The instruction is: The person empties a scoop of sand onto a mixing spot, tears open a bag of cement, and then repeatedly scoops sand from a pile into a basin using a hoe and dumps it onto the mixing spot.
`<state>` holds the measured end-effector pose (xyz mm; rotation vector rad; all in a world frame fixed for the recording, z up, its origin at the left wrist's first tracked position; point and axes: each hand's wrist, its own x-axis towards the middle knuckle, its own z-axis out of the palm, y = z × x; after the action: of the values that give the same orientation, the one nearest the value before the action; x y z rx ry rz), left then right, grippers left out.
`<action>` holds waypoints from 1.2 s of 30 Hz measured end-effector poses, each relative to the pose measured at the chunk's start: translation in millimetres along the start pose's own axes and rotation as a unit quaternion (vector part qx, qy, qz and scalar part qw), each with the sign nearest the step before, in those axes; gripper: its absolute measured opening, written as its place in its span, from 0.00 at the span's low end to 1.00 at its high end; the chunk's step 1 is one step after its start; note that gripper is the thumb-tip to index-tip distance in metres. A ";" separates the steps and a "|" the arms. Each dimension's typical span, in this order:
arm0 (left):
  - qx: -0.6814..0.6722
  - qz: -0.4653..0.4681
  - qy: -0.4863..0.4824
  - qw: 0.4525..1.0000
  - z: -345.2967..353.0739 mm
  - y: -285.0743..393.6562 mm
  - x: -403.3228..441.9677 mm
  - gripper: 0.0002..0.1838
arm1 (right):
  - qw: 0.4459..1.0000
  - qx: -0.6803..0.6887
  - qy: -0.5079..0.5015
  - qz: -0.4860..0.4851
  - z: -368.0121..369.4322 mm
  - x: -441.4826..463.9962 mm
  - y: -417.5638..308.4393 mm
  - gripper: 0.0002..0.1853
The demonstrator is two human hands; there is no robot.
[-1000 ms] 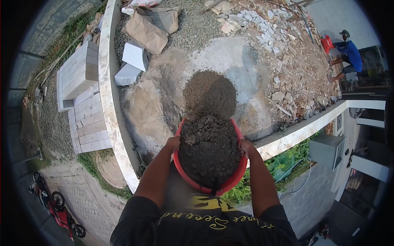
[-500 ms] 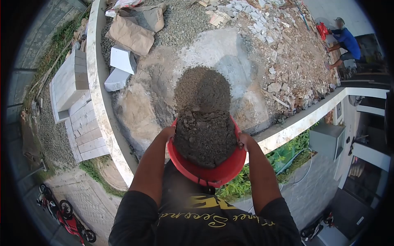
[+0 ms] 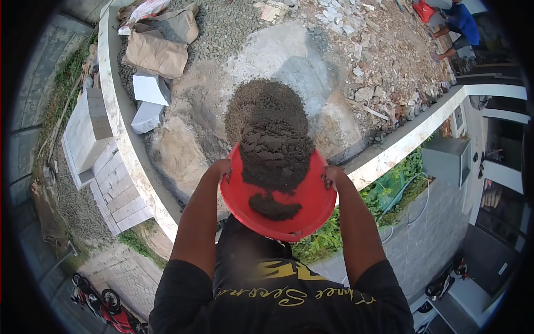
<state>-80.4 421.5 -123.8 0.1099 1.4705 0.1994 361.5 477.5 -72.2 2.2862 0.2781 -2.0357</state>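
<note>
A wide red basin (image 3: 245, 197) is tipped forward between my two hands. My left hand (image 3: 221, 168) is closed around its left rim, and my right hand (image 3: 330, 178) grips the right rim. Dark, damp mortar mix (image 3: 275, 161) slides over the far edge onto a round heap (image 3: 264, 106) of the same grainy stuff on the ground. A smaller clump (image 3: 273, 207) still sticks to the basin's inside near my body. Some of the fingers are hidden behind the rim.
A low white wall (image 3: 130, 161) curves round the left, and another wall (image 3: 400, 153) runs along the right. Paper sacks (image 3: 156, 54) and white blocks (image 3: 149, 92) lie at the left on gravel. Rubble (image 3: 370, 72) covers the right, where a person in blue (image 3: 463, 25) crouches.
The basin has tipped further, and much of the mix has slid forward out of it. More red inside shows now, and the heap beyond has grown. My view has shifted slightly.
</note>
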 end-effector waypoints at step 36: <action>0.619 0.322 -0.292 0.654 505.7 -539.6 -392.0 0.18 | 0.482 0.767 0.332 -0.262 110.2 -320.0 1039.1 0.12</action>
<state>423.8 -160.8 203.5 1.6811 0.6059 -0.3044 405.7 -589.6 159.2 4.3205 -1.9226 -1.1224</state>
